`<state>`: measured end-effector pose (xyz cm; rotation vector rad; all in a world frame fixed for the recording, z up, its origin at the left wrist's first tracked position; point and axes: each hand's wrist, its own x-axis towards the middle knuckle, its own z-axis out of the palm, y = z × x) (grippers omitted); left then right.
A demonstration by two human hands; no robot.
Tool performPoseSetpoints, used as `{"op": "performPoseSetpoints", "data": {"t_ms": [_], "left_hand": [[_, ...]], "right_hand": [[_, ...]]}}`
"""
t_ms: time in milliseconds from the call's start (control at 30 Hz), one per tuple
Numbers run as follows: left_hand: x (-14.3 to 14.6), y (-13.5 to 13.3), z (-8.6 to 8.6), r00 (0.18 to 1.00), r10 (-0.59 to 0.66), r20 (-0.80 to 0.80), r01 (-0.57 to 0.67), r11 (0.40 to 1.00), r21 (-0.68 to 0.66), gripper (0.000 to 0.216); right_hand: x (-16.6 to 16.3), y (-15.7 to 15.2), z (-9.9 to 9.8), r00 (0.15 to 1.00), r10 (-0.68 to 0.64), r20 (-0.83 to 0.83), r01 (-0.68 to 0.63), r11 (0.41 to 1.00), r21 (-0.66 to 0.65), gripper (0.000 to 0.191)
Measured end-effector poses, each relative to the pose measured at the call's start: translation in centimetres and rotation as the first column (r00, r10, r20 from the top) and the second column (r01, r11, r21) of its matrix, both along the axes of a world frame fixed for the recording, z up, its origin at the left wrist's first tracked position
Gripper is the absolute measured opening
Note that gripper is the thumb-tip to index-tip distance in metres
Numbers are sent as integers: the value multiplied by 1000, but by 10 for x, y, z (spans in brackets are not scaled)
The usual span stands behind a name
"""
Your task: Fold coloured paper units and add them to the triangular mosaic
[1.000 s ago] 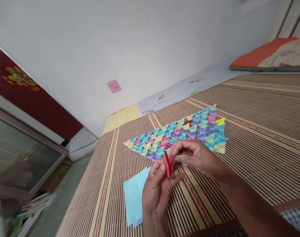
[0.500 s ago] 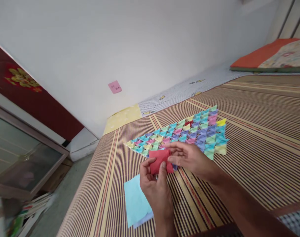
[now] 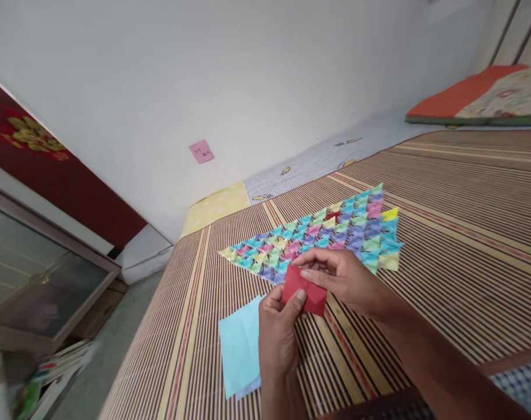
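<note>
A folded piece of red paper (image 3: 314, 301) is between my two hands, above the striped mat. My left hand (image 3: 280, 318) pinches it from the lower left, thumb across its face. At its upper edge, my right hand (image 3: 339, 277) grips the paper between thumb and fingers. Just beyond lies a triangular array of small folded paper pieces (image 3: 309, 233) in blue, green, yellow, pink and purple. Light blue paper sheets (image 3: 239, 347) rest to the left of my left hand, partly hidden by it.
The striped bamboo mat (image 3: 182, 326) covers the bed. A white wall with a pink note (image 3: 201, 151) rises behind. An orange and floral folded quilt (image 3: 467, 96) sits at the far right. On the left are a glass-fronted cabinet (image 3: 46, 280) and the floor (image 3: 129, 312).
The red paper has turned and shifted slightly right. My right thumb has come onto its face near the upper edge, and my left hand has moved a little to the right.
</note>
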<state>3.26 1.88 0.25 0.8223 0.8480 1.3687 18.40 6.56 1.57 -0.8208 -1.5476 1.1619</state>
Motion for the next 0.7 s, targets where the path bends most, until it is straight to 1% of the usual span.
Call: {"op": "performPoseSetpoints", "data": {"t_ms": [100, 133, 233, 300, 367, 500, 600, 667, 700], "left_hand": [[2, 1, -1, 993, 115, 8, -115, 993, 7, 23], [1, 1, -1, 989, 149, 15, -149, 989, 10, 25], [-1, 3, -4, 976, 218, -17, -218, 976, 30, 25], [-2, 3, -5, 966, 246, -77, -242, 969, 55, 25], [-3, 2, -6, 954, 268, -137, -259, 963, 78, 25], [-2, -1, -5, 943, 274, -189, -260, 961, 97, 27], [-1, -1, -3, 934, 317, -166, -305, 948, 94, 27], [-1, 1, -2, 925, 365, -105, -359, 931, 72, 27], [-2, 2, -2, 923, 379, -66, -376, 925, 58, 28]], "right_hand": [[-1, 0, 0, 1000, -20, 12, 20, 1000, -5, 27], [-1, 0, 0, 999, -33, 20, 34, 999, -5, 26], [-3, 0, -2, 997, -72, 21, 73, 997, -6, 15], [-4, 0, -4, 997, -78, -4, 78, 997, -15, 12], [-6, -1, -4, 995, -93, -22, 93, 995, -19, 14], [-10, -2, -2, 990, -137, -31, 137, 990, -25, 16], [-10, -2, -2, 991, -116, -67, 112, 992, -52, 22], [-9, -2, -3, 997, -51, -61, 46, 995, -84, 24], [-9, -2, -4, 999, 3, -33, -6, 995, -100, 24]]}}
